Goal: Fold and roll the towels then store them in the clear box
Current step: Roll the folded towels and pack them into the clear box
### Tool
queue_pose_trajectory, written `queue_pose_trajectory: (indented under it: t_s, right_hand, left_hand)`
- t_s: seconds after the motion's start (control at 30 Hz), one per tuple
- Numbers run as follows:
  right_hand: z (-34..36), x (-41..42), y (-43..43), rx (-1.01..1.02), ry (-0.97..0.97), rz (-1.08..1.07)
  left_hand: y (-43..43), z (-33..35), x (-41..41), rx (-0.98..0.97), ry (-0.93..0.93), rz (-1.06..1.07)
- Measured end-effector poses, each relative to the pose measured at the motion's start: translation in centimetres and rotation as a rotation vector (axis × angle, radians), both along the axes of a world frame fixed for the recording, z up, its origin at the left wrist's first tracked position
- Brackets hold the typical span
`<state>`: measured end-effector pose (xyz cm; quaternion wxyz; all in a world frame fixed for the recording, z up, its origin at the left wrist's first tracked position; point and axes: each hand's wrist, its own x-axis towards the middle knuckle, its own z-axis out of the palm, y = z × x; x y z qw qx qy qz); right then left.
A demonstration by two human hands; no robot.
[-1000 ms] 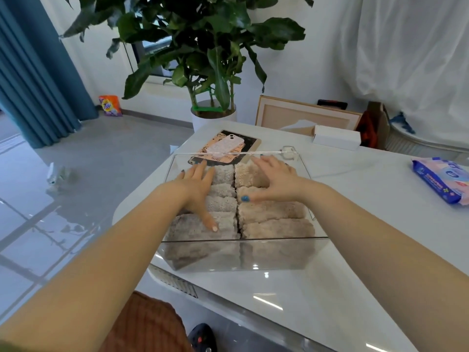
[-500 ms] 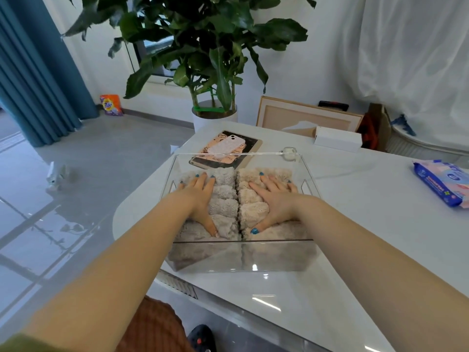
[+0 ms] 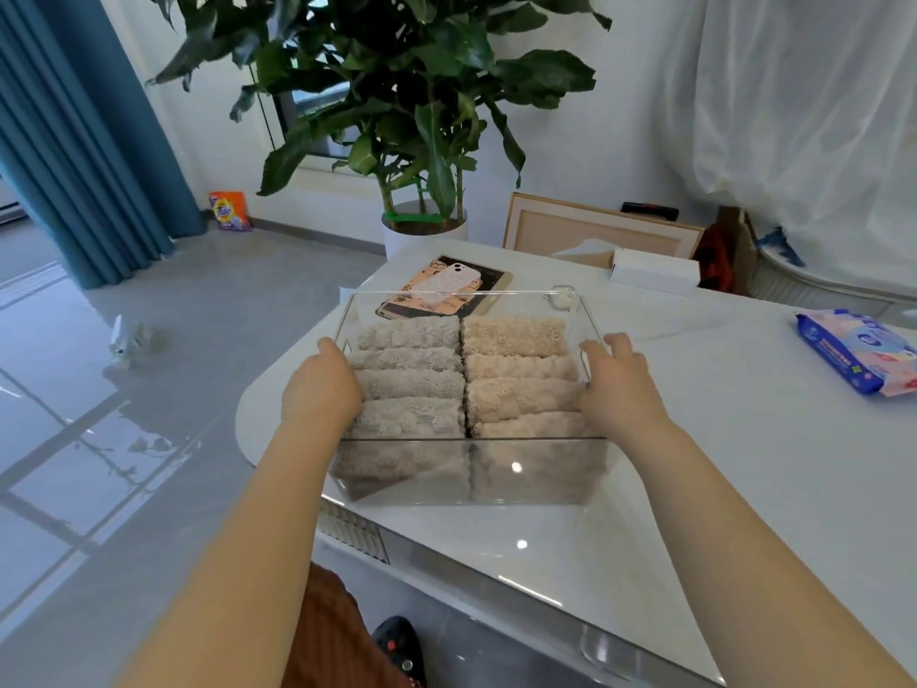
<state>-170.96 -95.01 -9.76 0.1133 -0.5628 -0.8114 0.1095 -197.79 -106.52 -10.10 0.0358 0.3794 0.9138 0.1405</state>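
Observation:
The clear box (image 3: 546, 481) stands near the front left corner of the white table (image 3: 719, 464). Two columns of rolled beige towels fill it: a greyer left column (image 3: 412, 384) and a pinker right column (image 3: 516, 367), several rolls in each. My left hand (image 3: 320, 389) is at the box's left wall, fingers curled over the rim and hidden behind the hand. My right hand (image 3: 620, 384) is at the right wall, fingers hooked over its rim.
Behind the box lies a phone (image 3: 451, 285) on a patterned pad, with a small clear item (image 3: 560, 297) beside it. A white carton (image 3: 655, 273) sits at the far edge and a blue wipes pack (image 3: 858, 350) at the right. A potted plant (image 3: 424, 230) stands beyond the table.
Both hands have lifted off the tops of the towels and moved outward to the box's left and right walls. The towels now lie uncovered.

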Motion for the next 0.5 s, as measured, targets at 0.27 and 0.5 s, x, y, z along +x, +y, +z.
queue_pose_trajectory:
  t_s: [0.27,0.5]
  right_hand:
    - [-0.1,0.7,1.7,-0.562,0.799,-0.281]
    - [-1.0,0.6,3.6,-0.572,0.734,-0.28]
  left_hand:
    - [1.1,-0.2,-2.2,0.187,-0.436,0.128]
    - [2.6,-0.4,-2.7,0.18,-0.569,0.16]
